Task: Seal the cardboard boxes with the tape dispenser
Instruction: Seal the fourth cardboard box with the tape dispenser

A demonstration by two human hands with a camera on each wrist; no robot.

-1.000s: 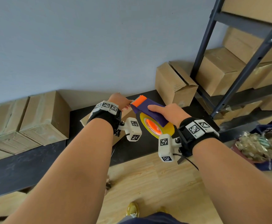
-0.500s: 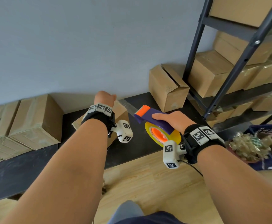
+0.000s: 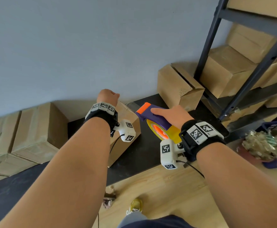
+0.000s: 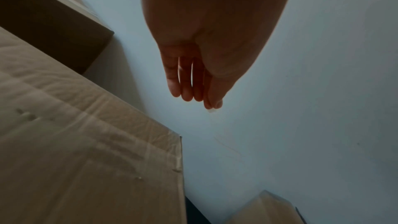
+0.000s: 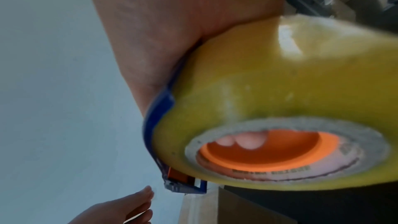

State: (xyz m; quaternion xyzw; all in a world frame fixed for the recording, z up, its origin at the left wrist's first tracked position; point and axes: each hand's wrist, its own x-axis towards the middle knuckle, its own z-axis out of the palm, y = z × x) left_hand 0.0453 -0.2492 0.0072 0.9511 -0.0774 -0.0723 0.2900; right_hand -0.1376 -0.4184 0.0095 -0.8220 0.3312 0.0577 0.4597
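Note:
My right hand (image 3: 174, 116) grips the purple and orange tape dispenser (image 3: 154, 112), which carries a yellow tape roll (image 5: 280, 91); its fingertips (image 5: 247, 140) show inside the orange core. A clear strip of tape (image 3: 131, 104) runs from the dispenser's blade toward my left hand (image 3: 108, 96). That hand is raised above the far edge of a cardboard box (image 3: 135, 120) on the black mat. In the left wrist view the left hand (image 4: 204, 91) has straight fingers, and its thumb and forefinger pinch the clear tape end. Shiny tape lies across the box top (image 4: 86, 142).
An open-flapped box (image 3: 178, 86) stands against the wall at the back right. Taped boxes (image 3: 27, 129) are stacked on the left. A dark metal rack (image 3: 205, 46) holding more boxes (image 3: 225, 69) rises on the right, with a blue basket (image 3: 266, 127) beside it.
My left hand has moved left, away from the dispenser, and a strip of tape now stretches between them. The right hand with the dispenser has shifted slightly right.

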